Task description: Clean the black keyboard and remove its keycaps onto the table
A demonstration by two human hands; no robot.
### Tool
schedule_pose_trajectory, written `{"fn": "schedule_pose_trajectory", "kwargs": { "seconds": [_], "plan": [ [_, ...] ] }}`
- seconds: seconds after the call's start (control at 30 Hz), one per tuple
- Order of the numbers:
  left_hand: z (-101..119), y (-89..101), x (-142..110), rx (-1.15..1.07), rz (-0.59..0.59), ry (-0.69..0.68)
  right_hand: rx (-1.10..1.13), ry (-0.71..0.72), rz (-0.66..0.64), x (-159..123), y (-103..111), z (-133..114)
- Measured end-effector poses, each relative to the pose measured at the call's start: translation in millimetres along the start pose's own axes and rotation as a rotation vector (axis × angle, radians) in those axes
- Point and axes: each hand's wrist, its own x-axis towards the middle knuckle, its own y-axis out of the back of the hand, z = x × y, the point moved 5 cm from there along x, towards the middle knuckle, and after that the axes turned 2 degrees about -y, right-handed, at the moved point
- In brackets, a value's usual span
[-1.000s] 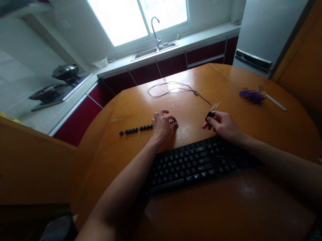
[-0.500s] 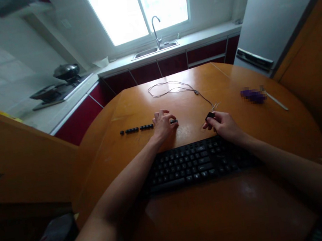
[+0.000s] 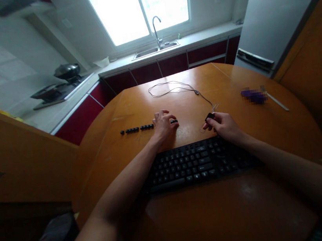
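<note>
Small black keycaps (image 3: pixel 147 127) stand in a row on the wooden table, behind the keyboard. My left hand (image 3: pixel 164 125) is at the right end of that row, thumb and forefinger curled about the last dark keycaps (image 3: pixel 174 121); its other fingers rest bent over the tabletop. In a pinch, my right hand (image 3: pixel 224 126) holds a small black piece (image 3: pixel 209 116) above the table, with thin wire-like lines showing beside it; its exact kind is unclear. The black keyboard (image 3: pixel 184 164) lies below both hands, its right part shaded and partly covered by my right forearm.
A thin cable (image 3: pixel 172 93) loops across the far side of the round-edged table (image 3: pixel 214 208). To the right lie a blurred purple thing (image 3: pixel 253 96) and a pale flat strip (image 3: pixel 279 102). A counter with a sink (image 3: pixel 154 50) and a refrigerator (image 3: pixel 277 14) stand beyond.
</note>
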Motion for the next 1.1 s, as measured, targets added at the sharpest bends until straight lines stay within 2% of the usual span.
{"fn": "schedule_pose_trajectory", "kwargs": {
  "seconds": [0.4, 0.67, 1.1],
  "plan": [
    [-1.5, -2.9, 0.6, -0.006, -0.004, 0.007, -0.001, 0.003, -0.009, 0.2, 0.7, 0.6],
    [-4.2, 6.8, 1.4, 0.044, 0.003, 0.036, 0.007, 0.006, -0.010, 0.5, 1.0, 1.3],
    [-9.5, 7.3, 1.7, 0.068, -0.058, 0.058, -0.006, -0.007, 0.001, 0.7, 5.0, -1.1]
  ]
}}
